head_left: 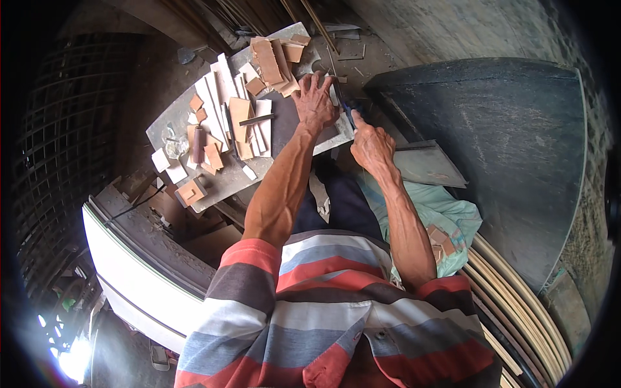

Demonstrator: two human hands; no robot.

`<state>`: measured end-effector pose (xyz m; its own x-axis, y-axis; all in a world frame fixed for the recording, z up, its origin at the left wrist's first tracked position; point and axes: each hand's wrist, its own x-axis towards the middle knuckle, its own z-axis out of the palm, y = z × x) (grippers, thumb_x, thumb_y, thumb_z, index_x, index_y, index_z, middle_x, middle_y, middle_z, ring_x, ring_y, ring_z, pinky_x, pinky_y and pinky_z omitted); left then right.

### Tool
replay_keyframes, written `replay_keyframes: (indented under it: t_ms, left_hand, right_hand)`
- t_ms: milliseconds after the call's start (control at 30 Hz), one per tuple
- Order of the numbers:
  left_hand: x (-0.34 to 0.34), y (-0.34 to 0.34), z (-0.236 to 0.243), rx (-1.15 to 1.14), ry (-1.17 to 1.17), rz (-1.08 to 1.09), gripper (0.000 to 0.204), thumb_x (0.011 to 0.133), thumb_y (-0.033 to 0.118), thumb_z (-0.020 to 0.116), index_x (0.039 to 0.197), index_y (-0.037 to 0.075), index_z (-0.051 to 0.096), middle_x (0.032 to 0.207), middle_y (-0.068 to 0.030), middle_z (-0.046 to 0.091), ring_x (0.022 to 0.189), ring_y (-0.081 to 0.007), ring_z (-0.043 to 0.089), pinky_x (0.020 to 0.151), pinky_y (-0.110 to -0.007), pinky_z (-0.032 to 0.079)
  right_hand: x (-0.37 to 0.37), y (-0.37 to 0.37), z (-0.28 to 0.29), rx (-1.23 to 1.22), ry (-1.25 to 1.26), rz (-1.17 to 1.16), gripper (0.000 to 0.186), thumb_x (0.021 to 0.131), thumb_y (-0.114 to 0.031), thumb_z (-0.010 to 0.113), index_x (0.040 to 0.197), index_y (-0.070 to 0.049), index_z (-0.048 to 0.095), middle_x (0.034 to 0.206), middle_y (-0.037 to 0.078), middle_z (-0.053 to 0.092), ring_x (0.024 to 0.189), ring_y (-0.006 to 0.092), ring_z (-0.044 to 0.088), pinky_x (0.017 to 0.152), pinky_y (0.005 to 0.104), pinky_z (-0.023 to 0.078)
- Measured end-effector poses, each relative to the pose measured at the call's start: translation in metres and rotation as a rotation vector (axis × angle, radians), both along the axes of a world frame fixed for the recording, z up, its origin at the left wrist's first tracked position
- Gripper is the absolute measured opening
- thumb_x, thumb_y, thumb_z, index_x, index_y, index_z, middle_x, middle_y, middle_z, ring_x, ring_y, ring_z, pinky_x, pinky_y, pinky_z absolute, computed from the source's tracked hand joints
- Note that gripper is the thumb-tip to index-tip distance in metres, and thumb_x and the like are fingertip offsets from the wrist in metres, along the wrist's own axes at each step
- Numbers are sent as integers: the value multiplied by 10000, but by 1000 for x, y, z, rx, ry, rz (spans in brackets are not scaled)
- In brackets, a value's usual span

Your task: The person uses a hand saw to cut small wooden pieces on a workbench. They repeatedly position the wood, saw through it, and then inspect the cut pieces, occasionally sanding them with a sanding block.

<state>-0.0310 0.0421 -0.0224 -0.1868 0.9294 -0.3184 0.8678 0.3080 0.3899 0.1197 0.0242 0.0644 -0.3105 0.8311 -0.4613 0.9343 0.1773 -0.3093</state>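
My left hand [315, 100] rests with spread, bent fingers on a dark board [288, 129] and a pale piece at the right end of the cluttered work board [229, 178]. Just right of it, my right hand [371, 142] is closed, index finger extended, on a dark blue tool [351, 111] at the board's edge; the tool's shape is mostly hidden. Left of the hands lie pale strips [210, 103], tan offcuts [240, 132], a narrow dark bar [256, 119] and a stack of brown pieces [268, 61].
A large dark curved panel [485, 142] leans at the right, above bent wooden strips [524, 310] and a pale green sack [453, 213] holding offcuts. A white curved panel [129, 271] lies lower left, with dark grille-like lattice [65, 149] at the far left.
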Motion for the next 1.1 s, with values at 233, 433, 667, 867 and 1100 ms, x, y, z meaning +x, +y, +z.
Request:
replay_keyframes:
  t_ms: [233,433,667,867,1100]
  left_hand:
    - [-1,-2,-5,35,-6,0,728,617,282,780,1276,269,473,1371,-21,376,1317,-285,291,954,-525,366]
    - [-2,-3,-5,14,-5,-12,818,609,326,846,1322,291,448,1413,7,360,1318,-295,285,943,-554,369]
    - [-5,-2,-3,-1,2,-18,798,605,325,842,1305,277,461,1409,3,366,1316,-296,292,945,-556,368]
    - [-7,-7,-5,30,-39,-28,844,613,373,844,1348,287,437,1425,9,356,1320,-301,287,957,-555,366]
    - [-10,-10,-7,69,-54,-43,847,678,389,802,1410,277,391,1439,5,357,1308,-304,299,958,-555,368]
  right_hand:
    - [24,-37,71,-41,-18,-1,532,811,-66,564,1339,-119,519,670,225,636,664,403,641,649,500,481]
    - [10,-21,17,0,36,18,523,818,-68,569,1335,-121,517,691,223,643,695,403,643,657,500,484]
    - [3,-16,15,-35,-28,-2,550,815,-81,579,1355,-147,501,750,229,660,750,401,655,701,500,503]
    - [1,-14,15,-109,2,-47,628,773,-48,561,1387,-137,460,775,251,664,759,416,663,713,509,503]
    - [0,-11,8,-76,27,-89,480,890,-137,549,1362,-206,494,791,220,667,778,431,642,713,529,478]
